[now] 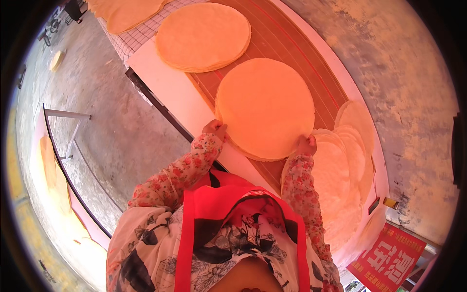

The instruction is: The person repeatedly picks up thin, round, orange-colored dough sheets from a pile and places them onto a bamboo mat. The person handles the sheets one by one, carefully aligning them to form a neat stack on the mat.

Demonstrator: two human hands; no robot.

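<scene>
A stack of thin round flatbread sheets (265,109) lies on a brown striped mat (292,43) on the table before me. At the stack's near left edge is my left hand (216,128), its fingers pinched together at the rim. My right hand (307,144) pinches the near right edge of the same stack. How many sheets the fingers hold cannot be seen. Just beyond, a second round stack (203,37) rests partly on the mat and partly on the white tabletop. Overlapping sheets (328,171) spread out to the right of my right forearm, which hides some of them.
More sheets (127,14) lie on a wire mesh rack (140,31) at the table's far left. A dark rail (160,104) runs along the near table edge. A metal-framed table (69,113) stands on the left. A small can (390,203) and a red printed sign (387,257) are at the lower right.
</scene>
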